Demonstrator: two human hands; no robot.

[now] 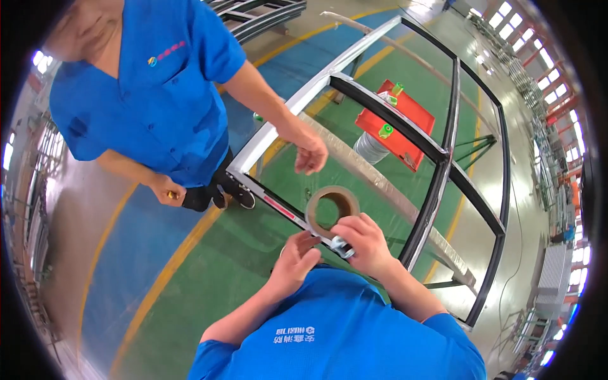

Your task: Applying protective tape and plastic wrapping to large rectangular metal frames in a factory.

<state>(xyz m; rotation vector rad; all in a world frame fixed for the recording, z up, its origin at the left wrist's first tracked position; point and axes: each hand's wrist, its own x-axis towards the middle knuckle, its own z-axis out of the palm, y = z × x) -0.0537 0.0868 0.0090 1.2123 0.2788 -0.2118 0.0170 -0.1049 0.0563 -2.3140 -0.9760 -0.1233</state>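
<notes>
My right hand (362, 244) is closed on a wide roll of brown packing tape (312, 212), which stands on edge over the near side of a window frame (433, 209). A small silvery piece (342, 247) shows under the same hand's fingers; its kind is unclear. Beside the roll, at the frame's near edge, my left hand (295, 261) has its fingers stretched toward the tape, thumb a little apart, with nothing visible in them. A red-and-white label strip (278, 208) runs along the frame edge near that hand.
A co-worker in blue (152, 95) stands at the left; one hand (309, 149) reaches over the frame, the other (167, 190) holds something small and yellow. Support bars (380, 183) cross beneath the frame. A red tray (421, 120) with green tape rolls stands below it.
</notes>
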